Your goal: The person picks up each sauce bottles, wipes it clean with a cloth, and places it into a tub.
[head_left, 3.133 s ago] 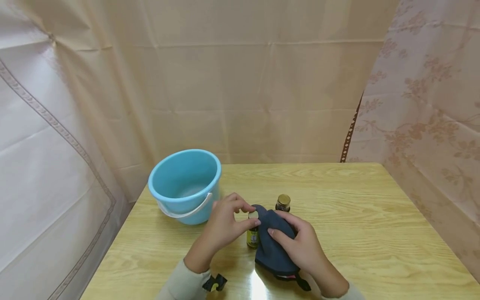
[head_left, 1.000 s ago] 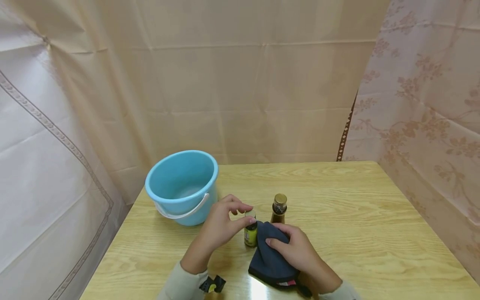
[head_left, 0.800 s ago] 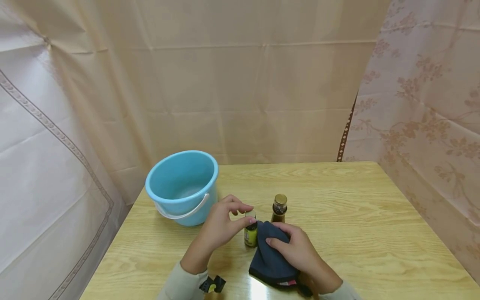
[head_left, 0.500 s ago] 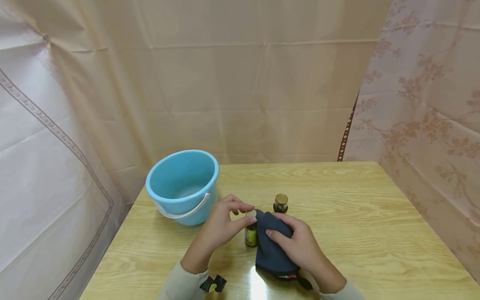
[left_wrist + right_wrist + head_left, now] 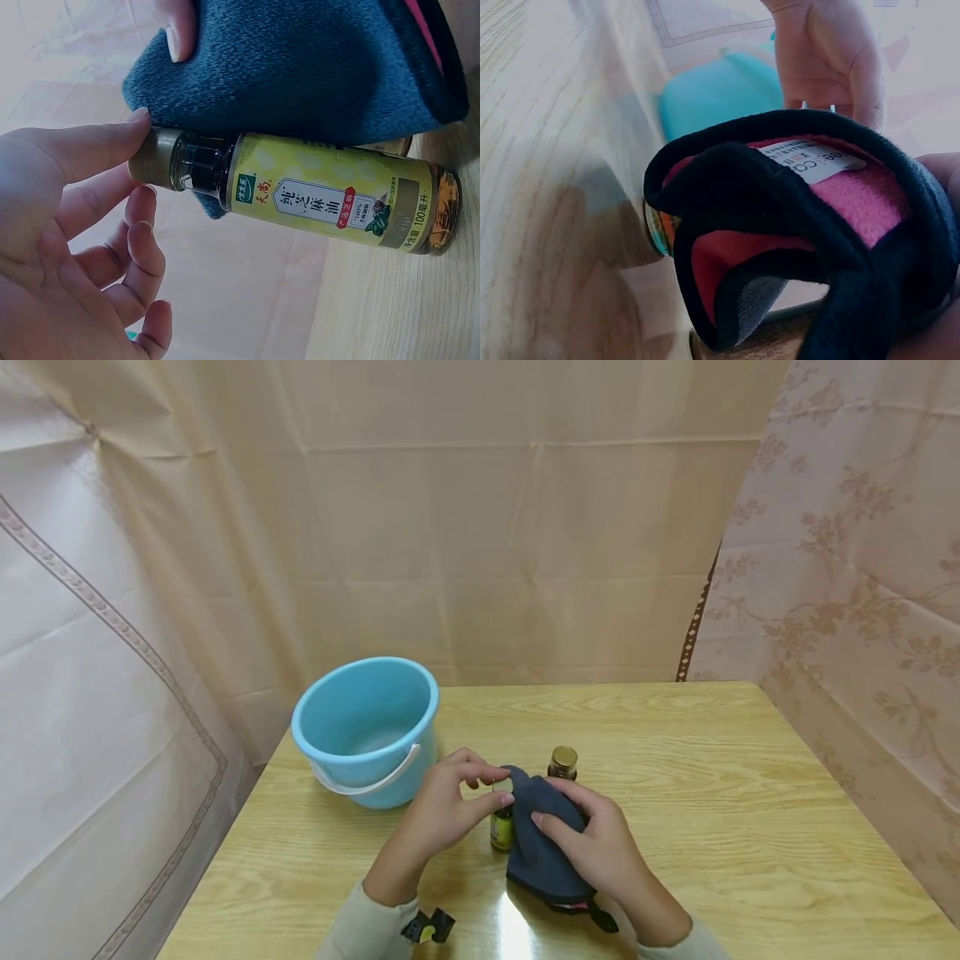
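The dark blue cloth is higher up now than it was 1 s ago: back then it sat low by the foot of the small bottle, w/ the 2nd bottle showing its neck; now the cloth covers the small bottle's side up to the cap and hides most of the 2nd bottle, so only its gold cap peeks out. Going by that, the cloth is rubbing up & down the small bottle, so the wipe looks to be in the middle, not done. The left hand has not moved: its grip is closed on the cap, thumb and pointer finger pinching the top, other fingers loosely bent, wrist low over the surface. In the left wrist view the small bottle has a yellow label and dark glass, w/ the cloth pressed on its far side. The right hand is wrapped over the cloth, fingers curled round it and pressing it to the bottle, arm coming in from the lower right. The right wrist view shows the cloth bunched up, pink inside w/ a white tag. The small bottle stands upright on the surface, near the front, between both hands. A blue bucket sits to the left, apart from the hands.
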`<state>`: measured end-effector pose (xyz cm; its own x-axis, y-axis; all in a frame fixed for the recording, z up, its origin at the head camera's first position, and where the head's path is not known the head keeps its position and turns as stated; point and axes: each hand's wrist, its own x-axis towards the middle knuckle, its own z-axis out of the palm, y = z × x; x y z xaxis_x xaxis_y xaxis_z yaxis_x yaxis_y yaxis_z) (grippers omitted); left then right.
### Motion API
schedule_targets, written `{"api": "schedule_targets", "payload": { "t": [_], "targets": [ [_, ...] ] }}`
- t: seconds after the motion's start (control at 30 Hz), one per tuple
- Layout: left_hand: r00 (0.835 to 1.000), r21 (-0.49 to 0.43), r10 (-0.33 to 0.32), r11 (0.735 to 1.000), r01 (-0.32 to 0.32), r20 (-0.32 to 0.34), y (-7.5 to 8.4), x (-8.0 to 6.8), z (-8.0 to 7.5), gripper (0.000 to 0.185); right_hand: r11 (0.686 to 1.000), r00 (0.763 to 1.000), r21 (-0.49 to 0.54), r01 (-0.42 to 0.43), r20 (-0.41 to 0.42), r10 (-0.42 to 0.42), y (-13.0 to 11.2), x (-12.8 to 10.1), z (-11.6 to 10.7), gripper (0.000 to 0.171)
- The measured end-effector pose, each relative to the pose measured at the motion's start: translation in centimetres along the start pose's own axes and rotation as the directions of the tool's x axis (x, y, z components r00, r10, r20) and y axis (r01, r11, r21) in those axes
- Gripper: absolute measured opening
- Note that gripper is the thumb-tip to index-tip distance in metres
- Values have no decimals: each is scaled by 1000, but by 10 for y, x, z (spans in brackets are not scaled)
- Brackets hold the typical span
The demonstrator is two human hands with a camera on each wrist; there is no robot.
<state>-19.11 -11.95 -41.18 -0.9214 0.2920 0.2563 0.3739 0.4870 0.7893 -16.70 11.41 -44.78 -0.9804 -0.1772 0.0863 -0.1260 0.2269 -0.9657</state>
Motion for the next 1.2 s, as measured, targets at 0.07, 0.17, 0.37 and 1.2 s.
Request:
{"api": "schedule_targets", "payload": {
  "t": [0.07,0.17,0.37,1.2],
  "targets": [
    [1000,6,-6,1000,6,0,0,0,0,25,1000,1000,-6,-10,-3,10,2,0,0,42],
    [1000,12,-10,1000,10,2,-1,1,0,25,1000,1000,-16,-22,-10,22,4,0,1,43],
    [1000,22,3,1000,-3,0,-2,1,1,25,999,999,-35,-41,-25,40,10,1,2,42],
    [987,29,52,998,-57,151,-2,12,-14,27,988,993,-105,-117,-6,117,44,6,8,40]
  ]
}}
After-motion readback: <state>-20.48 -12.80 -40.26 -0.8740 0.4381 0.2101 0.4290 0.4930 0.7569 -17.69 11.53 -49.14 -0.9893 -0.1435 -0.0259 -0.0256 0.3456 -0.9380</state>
